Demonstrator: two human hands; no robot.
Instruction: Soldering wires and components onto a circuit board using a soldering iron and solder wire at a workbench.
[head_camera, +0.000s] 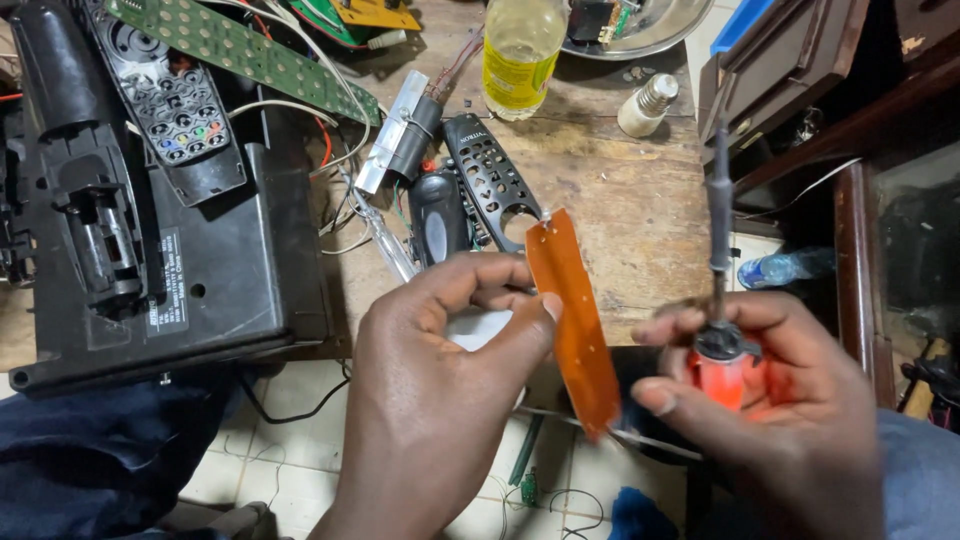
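Left hand: the left hand is curled nearly closed, thumb and fingers pinching the long edge of a narrow orange-brown circuit board strip, held upright and slightly tilted.
Right hand: the right hand is wrapped shut around the red handle of a soldering iron with a dark shaft, shaft pointing up, just right of the strip.
Near the strip: above it on the worn wooden table lie a black remote-control front shell with empty button holes and a dark remote body touching it.
Farther from the strip: up and left, a large black plastic device casing carries another black remote with coloured buttons; a long green circuit board lies over it. Straight above stands a clear bottle of yellow liquid, with a white bulb base to its right.
Hidden: the strip covers part of the right hand's fingers; its lower tip blurs. The bottle's top and a metal dish are cut off.
Count: two hands, one strip, one iron, three remote parts, one bottle.
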